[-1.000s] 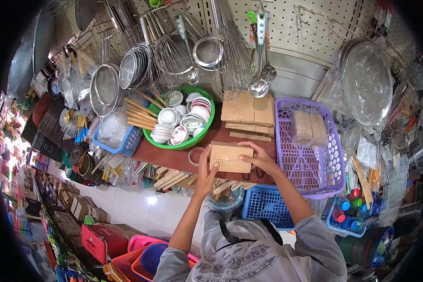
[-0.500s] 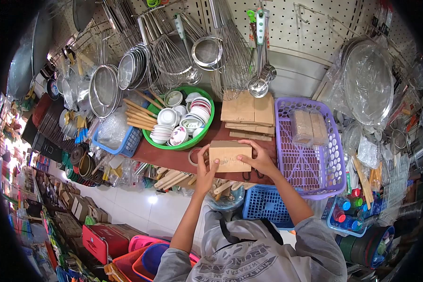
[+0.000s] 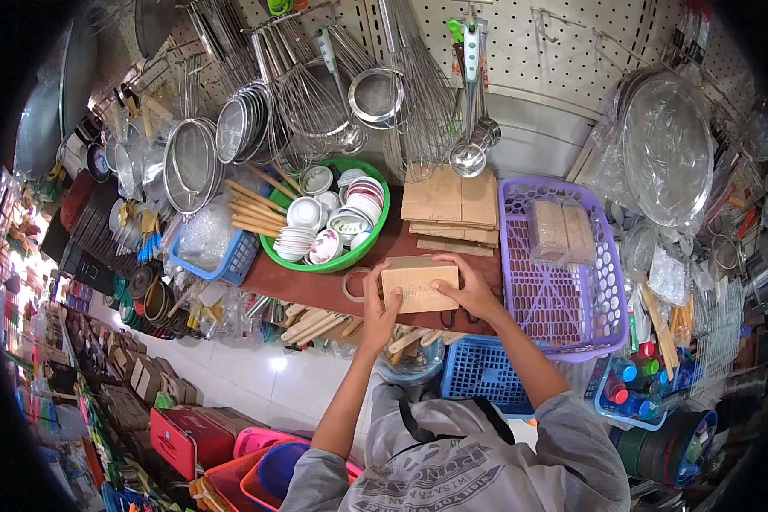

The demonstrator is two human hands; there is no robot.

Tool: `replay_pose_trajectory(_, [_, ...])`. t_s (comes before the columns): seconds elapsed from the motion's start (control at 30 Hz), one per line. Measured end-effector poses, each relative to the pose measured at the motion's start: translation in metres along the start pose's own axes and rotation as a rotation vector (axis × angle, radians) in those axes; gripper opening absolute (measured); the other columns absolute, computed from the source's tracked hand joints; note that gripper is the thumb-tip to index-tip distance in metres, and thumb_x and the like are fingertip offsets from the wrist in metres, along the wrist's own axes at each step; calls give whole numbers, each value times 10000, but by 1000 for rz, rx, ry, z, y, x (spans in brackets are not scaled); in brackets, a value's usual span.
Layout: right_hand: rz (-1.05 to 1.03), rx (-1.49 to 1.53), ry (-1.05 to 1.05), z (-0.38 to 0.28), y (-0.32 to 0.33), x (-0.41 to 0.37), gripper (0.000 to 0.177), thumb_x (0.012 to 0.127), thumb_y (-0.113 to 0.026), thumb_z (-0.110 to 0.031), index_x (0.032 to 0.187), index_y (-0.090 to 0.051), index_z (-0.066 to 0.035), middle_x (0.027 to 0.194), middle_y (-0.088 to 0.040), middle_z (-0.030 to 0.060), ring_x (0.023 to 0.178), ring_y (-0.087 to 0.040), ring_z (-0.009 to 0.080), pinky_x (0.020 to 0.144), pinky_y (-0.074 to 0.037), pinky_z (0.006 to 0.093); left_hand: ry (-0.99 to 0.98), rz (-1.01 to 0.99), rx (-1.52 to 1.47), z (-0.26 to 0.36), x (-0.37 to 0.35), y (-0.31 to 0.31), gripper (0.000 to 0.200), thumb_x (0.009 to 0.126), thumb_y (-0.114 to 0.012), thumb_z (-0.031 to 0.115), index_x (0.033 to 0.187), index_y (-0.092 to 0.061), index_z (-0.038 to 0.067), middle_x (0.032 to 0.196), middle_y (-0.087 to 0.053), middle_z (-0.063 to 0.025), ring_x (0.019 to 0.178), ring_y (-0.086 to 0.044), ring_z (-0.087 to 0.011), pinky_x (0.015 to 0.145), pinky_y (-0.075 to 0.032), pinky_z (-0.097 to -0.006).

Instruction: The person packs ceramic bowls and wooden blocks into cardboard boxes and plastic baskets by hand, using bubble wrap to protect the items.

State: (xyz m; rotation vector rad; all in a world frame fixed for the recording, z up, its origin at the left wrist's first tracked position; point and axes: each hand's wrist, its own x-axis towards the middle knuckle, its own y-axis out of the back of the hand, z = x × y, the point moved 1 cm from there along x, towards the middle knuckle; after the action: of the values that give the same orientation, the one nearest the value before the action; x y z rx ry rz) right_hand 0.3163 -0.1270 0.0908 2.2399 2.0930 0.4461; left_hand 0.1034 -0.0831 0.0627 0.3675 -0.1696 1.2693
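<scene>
A small brown cardboard box [image 3: 418, 290] is held between my two hands above the front of the reddish-brown table. My left hand [image 3: 381, 300] grips its left side, thumb on the near face. On the right side, my right hand [image 3: 469, 288] has its thumb pressed on the same face and its fingers behind. A roll of tape [image 3: 355, 284] lies on the table just left of my left hand. Behind the box sits a stack of flattened cardboard [image 3: 449, 200].
A green basin [image 3: 279, 256] of small bowls stands back left. To the right is a purple basket [image 3: 608, 328] holding plastic-wrapped brown boxes [image 3: 563, 232]. Whisks [image 3: 414, 102], ladles [image 3: 469, 154] and strainers [image 3: 377, 94] hang above. A blue basket [image 3: 486, 371] sits below the table edge.
The box and both hands have shifted very slightly to the right. The grip on the box looks the same.
</scene>
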Motion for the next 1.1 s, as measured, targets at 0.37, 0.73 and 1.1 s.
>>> replay_pose_trajectory(0.37, [28, -17, 53, 7, 0, -2, 543, 794, -814, -266, 1229, -566, -58, 1224, -633, 133, 1150, -592, 231, 986, -453, 359, 1, 0, -16, 3, -4, -4, 466, 965, -572, 126, 1385, -383, 53, 1337, -425, -127, 1181, -492, -247, 1016, -407, -369])
replay_pose_trajectory(0.73, [5, -30, 22, 6, -3, -1, 554, 804, -806, -291, 1252, -557, -81, 1181, -651, 127, 1096, -617, 210, 943, -477, 357, 14, 19, 44, 4, -7, -6, 643, 882, -693, 132, 1416, -345, 45, 1338, -386, -171, 1295, -403, -304, 1092, -332, -414])
replay_pose_trajectory(1.1, [-5, 15, -5, 4, 0, -2, 549, 800, -807, -286, 1247, -572, -70, 1195, -650, 111, 1099, -614, 213, 950, -468, 352, 52, -41, 8, -1, -5, -3, 738, 842, -712, 46, 1436, -277, 87, 1331, -431, -142, 1259, -448, -240, 1041, -405, -372])
